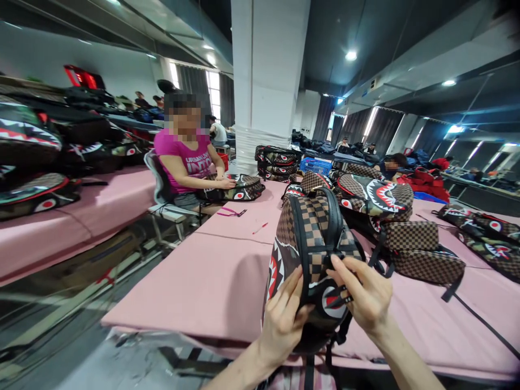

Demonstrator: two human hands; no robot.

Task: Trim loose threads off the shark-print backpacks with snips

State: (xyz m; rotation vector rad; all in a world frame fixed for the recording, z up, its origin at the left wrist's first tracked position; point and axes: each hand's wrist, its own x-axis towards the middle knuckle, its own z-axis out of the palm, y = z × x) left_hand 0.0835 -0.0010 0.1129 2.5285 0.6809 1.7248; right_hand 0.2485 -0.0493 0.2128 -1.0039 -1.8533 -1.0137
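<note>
A brown checkered backpack with shark teeth and a red eye patch stands upright at the front edge of the pink table. My left hand lies against its near side, fingers wrapped on the edge of the panel. On the right, my right hand is closed round a small dark tool, whose pointed end is over the eye patch; its exact kind is hard to make out. The thumb and fingers of that hand are also near the zipper.
Pliers with pink handles and a red pen lie on the table. More backpacks are stacked at the right. Across the table sits a person with hands on another backpack.
</note>
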